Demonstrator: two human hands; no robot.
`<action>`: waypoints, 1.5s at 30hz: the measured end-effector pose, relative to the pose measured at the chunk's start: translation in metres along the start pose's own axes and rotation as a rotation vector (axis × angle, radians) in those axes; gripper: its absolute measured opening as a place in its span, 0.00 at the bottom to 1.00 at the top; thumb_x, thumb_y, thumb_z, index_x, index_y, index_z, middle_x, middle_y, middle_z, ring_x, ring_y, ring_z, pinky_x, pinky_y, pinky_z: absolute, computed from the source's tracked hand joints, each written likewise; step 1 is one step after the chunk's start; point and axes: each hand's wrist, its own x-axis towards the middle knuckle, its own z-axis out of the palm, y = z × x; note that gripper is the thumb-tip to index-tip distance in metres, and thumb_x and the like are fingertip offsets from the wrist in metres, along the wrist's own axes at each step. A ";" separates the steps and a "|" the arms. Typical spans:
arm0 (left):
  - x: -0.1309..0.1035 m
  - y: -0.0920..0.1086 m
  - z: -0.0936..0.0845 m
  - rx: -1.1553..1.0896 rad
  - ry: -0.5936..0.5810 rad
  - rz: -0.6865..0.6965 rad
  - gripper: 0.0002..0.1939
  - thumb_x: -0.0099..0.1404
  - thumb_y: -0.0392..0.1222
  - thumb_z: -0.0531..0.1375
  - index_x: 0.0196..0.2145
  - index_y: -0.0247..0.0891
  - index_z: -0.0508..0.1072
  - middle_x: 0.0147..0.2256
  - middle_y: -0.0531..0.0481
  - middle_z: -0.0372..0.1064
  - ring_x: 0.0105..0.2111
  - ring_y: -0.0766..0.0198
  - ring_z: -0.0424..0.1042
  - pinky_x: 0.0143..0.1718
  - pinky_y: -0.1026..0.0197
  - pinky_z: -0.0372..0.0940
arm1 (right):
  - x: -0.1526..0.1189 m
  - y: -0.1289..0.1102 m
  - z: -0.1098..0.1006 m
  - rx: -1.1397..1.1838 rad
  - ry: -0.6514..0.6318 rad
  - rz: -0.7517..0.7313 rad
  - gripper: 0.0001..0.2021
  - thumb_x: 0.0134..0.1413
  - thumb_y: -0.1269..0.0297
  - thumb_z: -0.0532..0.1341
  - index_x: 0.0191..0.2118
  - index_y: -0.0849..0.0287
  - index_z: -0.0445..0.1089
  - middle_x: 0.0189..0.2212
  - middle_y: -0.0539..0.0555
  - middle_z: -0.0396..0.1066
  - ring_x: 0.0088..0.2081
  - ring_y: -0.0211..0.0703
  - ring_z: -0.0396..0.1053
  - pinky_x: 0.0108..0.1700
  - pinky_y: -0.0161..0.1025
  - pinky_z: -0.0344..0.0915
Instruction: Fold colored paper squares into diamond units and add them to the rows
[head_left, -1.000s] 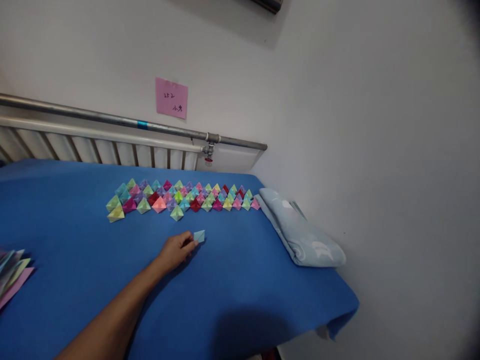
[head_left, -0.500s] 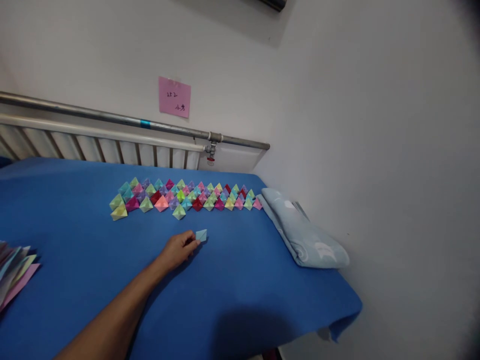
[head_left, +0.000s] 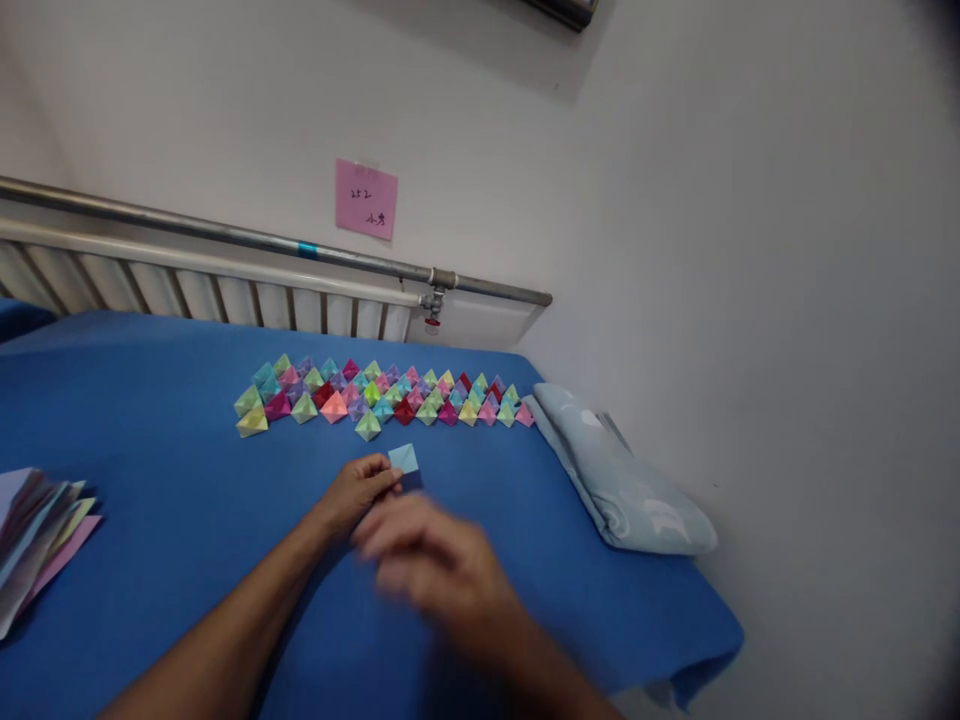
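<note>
Between the fingertips of my left hand [head_left: 363, 492] is a small light-blue folded paper [head_left: 403, 459], gripped at its lower left corner just above the blue cloth. Crease lines show on its face. My right hand [head_left: 439, 565] is in front of and to the right of the left one, blurred by motion, its fingers pointing toward the left hand. Whether it holds anything is not visible. Beyond both hands stand rows of folded paper shapes [head_left: 334, 407] in many colours. A pale green folded shape [head_left: 367, 425] sits a little in front of the rows.
A stack of coloured paper sheets [head_left: 45, 545] lies at the left edge of the blue cloth [head_left: 187, 500]. A folded pale-blue fabric [head_left: 622, 480] rests on the right by the wall. Behind are a radiator [head_left: 232, 300], a metal pipe [head_left: 360, 262] and a pink note [head_left: 365, 200].
My right hand has come into view from the lower right and is near the left hand. The light-blue paper has turned in the left fingers. The whole view has shifted slightly.
</note>
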 end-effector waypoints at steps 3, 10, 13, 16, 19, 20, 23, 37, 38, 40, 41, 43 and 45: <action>0.000 0.001 0.001 -0.050 -0.014 0.000 0.19 0.51 0.55 0.65 0.23 0.37 0.65 0.18 0.54 0.66 0.15 0.71 0.62 0.18 0.66 0.59 | 0.038 0.033 -0.030 0.024 0.462 0.055 0.10 0.54 0.57 0.59 0.39 0.54 0.72 0.36 0.52 0.71 0.39 0.42 0.68 0.41 0.38 0.64; 0.000 0.002 0.002 -0.075 -0.049 -0.035 0.20 0.51 0.55 0.66 0.22 0.35 0.67 0.16 0.54 0.65 0.13 0.70 0.63 0.17 0.66 0.58 | 0.083 0.087 -0.040 0.062 0.213 0.249 0.14 0.47 0.53 0.61 0.27 0.61 0.71 0.20 0.48 0.64 0.22 0.34 0.59 0.25 0.33 0.56; 0.002 0.001 0.001 -0.077 -0.050 -0.051 0.20 0.50 0.55 0.66 0.22 0.35 0.66 0.16 0.54 0.65 0.13 0.70 0.62 0.17 0.66 0.58 | 0.086 0.089 -0.031 0.092 0.187 0.244 0.14 0.48 0.54 0.60 0.25 0.60 0.68 0.18 0.46 0.61 0.21 0.33 0.56 0.25 0.33 0.54; 0.005 0.000 -0.001 -0.074 -0.049 -0.071 0.19 0.51 0.54 0.66 0.22 0.35 0.66 0.16 0.54 0.65 0.14 0.70 0.63 0.17 0.66 0.59 | 0.089 0.092 -0.028 0.113 0.182 0.239 0.12 0.48 0.55 0.60 0.25 0.59 0.67 0.18 0.45 0.60 0.20 0.33 0.55 0.25 0.33 0.53; 0.005 0.000 -0.001 -0.065 -0.057 -0.093 0.19 0.51 0.53 0.66 0.22 0.36 0.65 0.15 0.54 0.65 0.14 0.70 0.63 0.17 0.66 0.59 | 0.089 0.095 -0.029 0.129 0.196 0.236 0.11 0.49 0.55 0.60 0.26 0.59 0.67 0.19 0.45 0.60 0.22 0.33 0.56 0.26 0.33 0.54; 0.004 0.000 0.000 -0.063 -0.062 -0.101 0.19 0.51 0.53 0.66 0.22 0.36 0.65 0.15 0.54 0.64 0.14 0.70 0.63 0.16 0.66 0.59 | 0.089 0.096 -0.030 0.134 0.203 0.233 0.11 0.49 0.56 0.60 0.26 0.59 0.68 0.19 0.45 0.60 0.23 0.33 0.56 0.27 0.33 0.54; 0.002 0.002 0.003 -0.054 -0.060 -0.120 0.19 0.51 0.53 0.66 0.22 0.37 0.64 0.17 0.55 0.65 0.14 0.71 0.62 0.16 0.67 0.58 | 0.087 0.098 -0.032 0.137 0.207 0.216 0.11 0.49 0.56 0.59 0.25 0.58 0.68 0.20 0.45 0.60 0.24 0.34 0.56 0.28 0.33 0.54; 0.000 0.009 -0.006 0.030 -0.008 -0.192 0.21 0.52 0.58 0.65 0.28 0.35 0.70 0.21 0.52 0.69 0.19 0.67 0.68 0.23 0.62 0.65 | 0.081 0.114 -0.028 0.075 0.119 0.211 0.12 0.53 0.56 0.59 0.26 0.58 0.69 0.21 0.46 0.63 0.25 0.34 0.60 0.30 0.32 0.56; 0.000 0.010 -0.007 0.024 0.017 -0.179 0.21 0.51 0.58 0.66 0.27 0.35 0.70 0.20 0.52 0.69 0.19 0.67 0.68 0.23 0.62 0.64 | 0.081 0.115 -0.027 0.093 0.105 0.214 0.12 0.53 0.56 0.59 0.26 0.58 0.68 0.21 0.46 0.63 0.25 0.34 0.60 0.30 0.32 0.57; 0.001 0.012 -0.008 0.019 0.030 -0.168 0.20 0.49 0.56 0.67 0.26 0.36 0.70 0.19 0.53 0.69 0.18 0.67 0.67 0.23 0.62 0.64 | 0.081 0.114 -0.026 0.137 0.085 0.230 0.12 0.52 0.55 0.60 0.26 0.59 0.68 0.21 0.46 0.64 0.25 0.34 0.61 0.30 0.32 0.58; 0.001 0.012 -0.008 0.019 0.032 -0.167 0.20 0.48 0.56 0.67 0.26 0.36 0.70 0.18 0.53 0.69 0.18 0.67 0.67 0.23 0.62 0.63 | 0.080 0.112 -0.025 0.153 0.082 0.240 0.12 0.52 0.56 0.60 0.26 0.59 0.68 0.21 0.46 0.64 0.25 0.34 0.61 0.30 0.32 0.58; 0.001 0.013 -0.008 0.015 0.052 -0.156 0.19 0.48 0.55 0.67 0.26 0.36 0.70 0.18 0.53 0.68 0.17 0.67 0.66 0.23 0.62 0.63 | 0.080 0.108 -0.026 0.183 0.082 0.261 0.11 0.52 0.57 0.61 0.28 0.59 0.70 0.21 0.46 0.64 0.25 0.33 0.61 0.29 0.32 0.57; 0.001 0.013 -0.007 0.006 0.090 -0.131 0.18 0.48 0.54 0.67 0.26 0.36 0.71 0.18 0.54 0.68 0.17 0.68 0.65 0.23 0.62 0.62 | 0.079 0.104 -0.029 0.230 0.076 0.300 0.08 0.50 0.59 0.61 0.31 0.59 0.71 0.21 0.45 0.65 0.23 0.32 0.59 0.27 0.32 0.57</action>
